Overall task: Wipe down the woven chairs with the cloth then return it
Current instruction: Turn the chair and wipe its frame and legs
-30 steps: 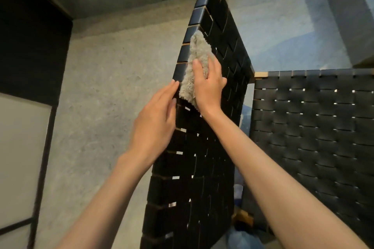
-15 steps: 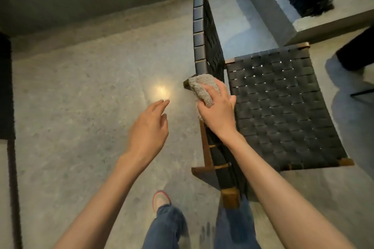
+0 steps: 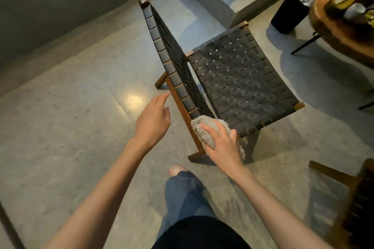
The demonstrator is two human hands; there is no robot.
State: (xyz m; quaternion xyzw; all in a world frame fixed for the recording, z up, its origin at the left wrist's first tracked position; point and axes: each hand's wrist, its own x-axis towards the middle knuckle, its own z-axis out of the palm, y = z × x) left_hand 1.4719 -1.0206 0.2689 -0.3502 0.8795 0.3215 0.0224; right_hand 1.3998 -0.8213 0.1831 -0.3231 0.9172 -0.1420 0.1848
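Dim, cool indoor light is falling from overhead, leaving a small bright glare spot [image 3: 134, 99] shining on the polished floor [image 3: 60, 127] while the upper left corner is sinking into murk. The woven chair [image 3: 238, 79] is casting a soft shadow toward the right, and the round table [image 3: 342, 32] is doing the same beneath itself. The wide lens is bending straight lines near the edges, and the second chair [image 3: 358, 204] at lower right is smearing into motion blur.

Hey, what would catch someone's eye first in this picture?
A dark woven chair with a wooden frame fills the centre. The right hand presses a grey cloth on its near corner; the left hand hovers empty beside the backrest. A bright glare spot marks the floor left.
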